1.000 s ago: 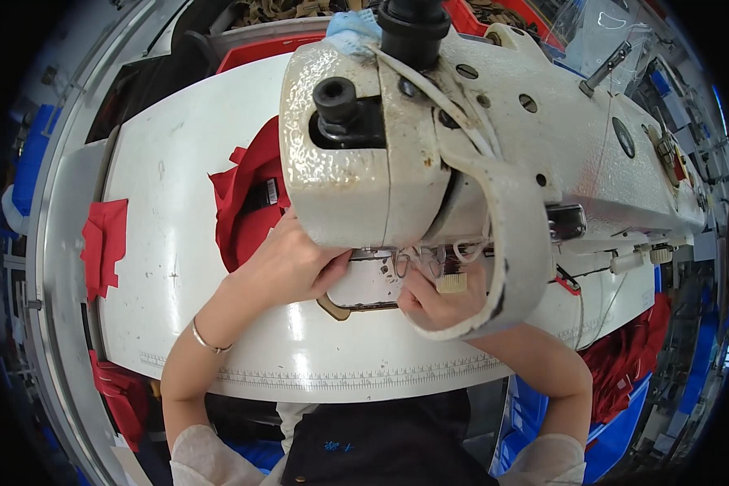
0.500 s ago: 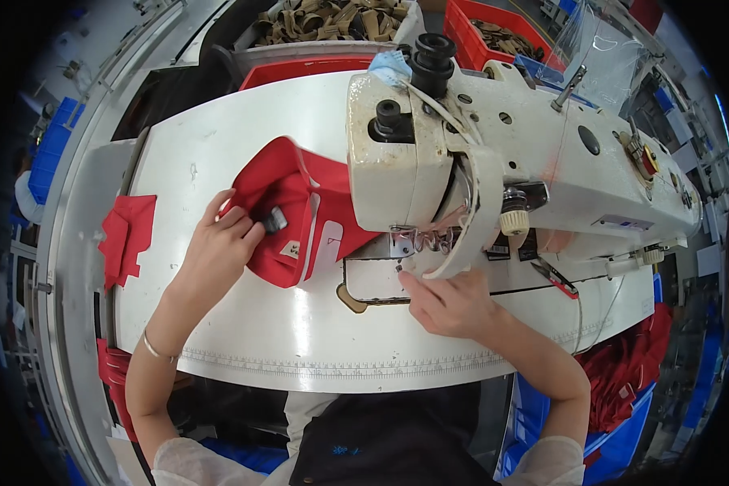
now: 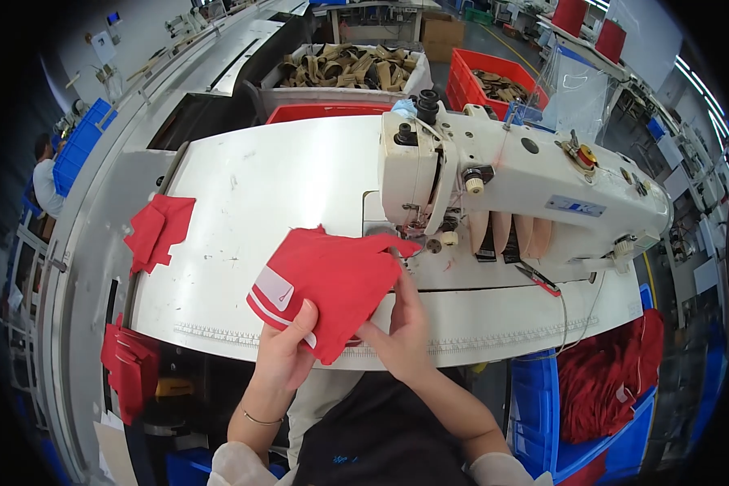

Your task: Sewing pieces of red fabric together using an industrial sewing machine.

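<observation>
In front of me my left hand (image 3: pixel 287 344) holds a red fabric piece (image 3: pixel 340 279) by its lower left part, thumb on top; it has a white patch and a white strip. My right hand (image 3: pixel 401 332) grips the same piece at its right edge, fingers partly hidden behind it. The piece is raised over the white table (image 3: pixel 211 283) just in front of the white sewing machine (image 3: pixel 506 166), below and left of its needle area. Snips with red grips (image 3: pixel 539 279) lie right of the needle. Folded red pieces (image 3: pixel 158 231) lie at the table's left.
More red fabric (image 3: pixel 130 368) hangs at the left edge; a blue bin (image 3: pixel 535 409) of red fabric stands lower right. Behind are a white bin (image 3: pixel 417 77) of khaki pieces and a red crate (image 3: pixel 458 81). A co-worker (image 3: pixel 49 182) sits far left.
The red piece has come from left of the machine head to the front, now in both my hands. My right hand has left the needle area. The view has risen to show more of the room.
</observation>
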`<state>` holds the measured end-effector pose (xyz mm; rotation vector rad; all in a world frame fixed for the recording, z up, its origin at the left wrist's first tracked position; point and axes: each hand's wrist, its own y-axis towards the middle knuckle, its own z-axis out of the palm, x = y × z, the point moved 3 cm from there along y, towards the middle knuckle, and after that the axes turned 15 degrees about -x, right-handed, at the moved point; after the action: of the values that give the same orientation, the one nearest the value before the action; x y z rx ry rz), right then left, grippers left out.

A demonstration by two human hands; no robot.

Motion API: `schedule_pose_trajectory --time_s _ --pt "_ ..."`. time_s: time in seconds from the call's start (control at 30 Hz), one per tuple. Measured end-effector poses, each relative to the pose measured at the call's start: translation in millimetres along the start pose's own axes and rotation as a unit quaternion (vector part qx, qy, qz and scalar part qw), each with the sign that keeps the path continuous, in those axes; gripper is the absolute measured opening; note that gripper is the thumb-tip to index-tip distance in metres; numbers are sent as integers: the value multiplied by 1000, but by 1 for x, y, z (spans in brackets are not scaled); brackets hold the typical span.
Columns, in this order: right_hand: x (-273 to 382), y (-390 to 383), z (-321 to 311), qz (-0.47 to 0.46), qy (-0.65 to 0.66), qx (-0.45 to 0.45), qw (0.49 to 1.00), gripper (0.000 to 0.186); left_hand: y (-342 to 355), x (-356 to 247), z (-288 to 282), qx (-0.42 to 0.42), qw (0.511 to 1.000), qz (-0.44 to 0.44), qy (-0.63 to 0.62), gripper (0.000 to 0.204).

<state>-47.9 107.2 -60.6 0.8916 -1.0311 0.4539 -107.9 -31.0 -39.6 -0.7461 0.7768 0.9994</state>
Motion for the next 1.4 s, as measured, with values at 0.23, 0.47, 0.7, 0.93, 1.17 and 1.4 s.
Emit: schedule_pose_trajectory --time_s 0.23,0.47,0.7,0.93,1.17,1.4 --pt "13 -2 4 179 12 -71 981 13 0 -8 -26 15 994 107 13 41" --pt "45 8 -25 -4 -100 -85 991 15 -34 -24 -40 3 993 -115 -17 25" --pt "49 10 -38 38 -93 -7 995 16 -12 -62 26 -19 826 443 348 35" --pt "86 24 -38 94 -146 84 981 22 2 -47 26 97 932 185 295 16" --pt "101 34 -31 -30 -195 102 975 21 -5 -54 35 112 927 187 304 16" --pt "108 32 -34 -47 -189 111 975 22 -14 -60 36 132 932 187 282 13"
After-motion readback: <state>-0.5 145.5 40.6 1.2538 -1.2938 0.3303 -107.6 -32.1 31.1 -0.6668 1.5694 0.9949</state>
